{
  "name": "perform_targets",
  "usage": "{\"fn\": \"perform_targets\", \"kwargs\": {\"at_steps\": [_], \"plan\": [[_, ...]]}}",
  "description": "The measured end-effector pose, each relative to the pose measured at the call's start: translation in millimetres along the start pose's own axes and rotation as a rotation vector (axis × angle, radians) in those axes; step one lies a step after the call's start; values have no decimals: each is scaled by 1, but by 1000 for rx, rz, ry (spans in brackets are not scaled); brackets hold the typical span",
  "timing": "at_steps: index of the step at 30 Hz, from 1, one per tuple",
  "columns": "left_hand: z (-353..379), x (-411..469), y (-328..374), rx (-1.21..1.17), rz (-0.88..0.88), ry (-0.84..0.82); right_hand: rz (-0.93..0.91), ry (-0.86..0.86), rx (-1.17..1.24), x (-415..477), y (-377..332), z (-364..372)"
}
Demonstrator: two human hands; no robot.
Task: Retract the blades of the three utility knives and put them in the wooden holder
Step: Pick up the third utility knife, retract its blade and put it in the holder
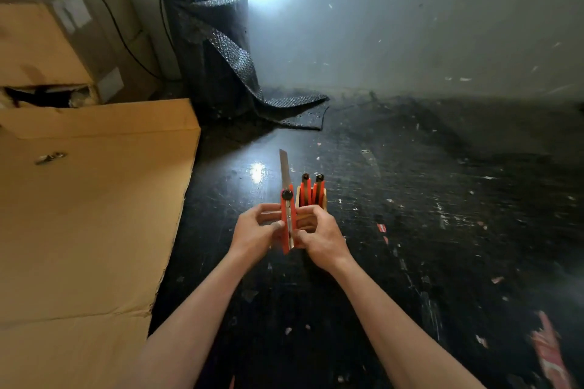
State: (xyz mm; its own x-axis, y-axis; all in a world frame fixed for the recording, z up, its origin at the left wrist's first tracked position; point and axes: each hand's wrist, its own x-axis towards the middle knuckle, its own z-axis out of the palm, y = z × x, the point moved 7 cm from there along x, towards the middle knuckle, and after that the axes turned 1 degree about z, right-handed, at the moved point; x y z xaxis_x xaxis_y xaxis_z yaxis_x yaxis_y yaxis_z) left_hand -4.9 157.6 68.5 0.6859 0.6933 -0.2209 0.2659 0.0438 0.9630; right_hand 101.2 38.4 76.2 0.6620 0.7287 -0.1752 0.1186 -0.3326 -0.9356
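An orange utility knife (288,224) is held upright between my left hand (254,232) and my right hand (319,238). Its steel blade (284,169) sticks out upward, past the black wheel lock. My left thumb rests on the knife's body, and my right fingers pinch its lower part. Just behind and to the right stands the wooden holder (320,200), partly hidden by my right hand. Two orange utility knives (311,188) stand in it, black ends up, no blades showing.
A flat cardboard sheet (85,208) lies at the left, with boxes (47,47) behind it. A dark roll of bubble wrap (215,47) stands at the back, its loose end trailing on the black floor (442,199). Scraps of tape and paper litter the floor.
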Motion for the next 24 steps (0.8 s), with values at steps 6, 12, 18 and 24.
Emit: {"fn": "perform_targets", "kwargs": {"at_steps": [6,12,18,24], "plan": [[17,11,81,-273,48,-143,-133,55,21,6,-61,-44],[24,14,125,-299,118,-181,-296,167,-176,9,-119,-74],[28,14,149,-262,163,-217,-425,231,-304,18,-163,-98],[30,10,163,-232,184,-232,-428,250,-287,20,-168,-105]]}}
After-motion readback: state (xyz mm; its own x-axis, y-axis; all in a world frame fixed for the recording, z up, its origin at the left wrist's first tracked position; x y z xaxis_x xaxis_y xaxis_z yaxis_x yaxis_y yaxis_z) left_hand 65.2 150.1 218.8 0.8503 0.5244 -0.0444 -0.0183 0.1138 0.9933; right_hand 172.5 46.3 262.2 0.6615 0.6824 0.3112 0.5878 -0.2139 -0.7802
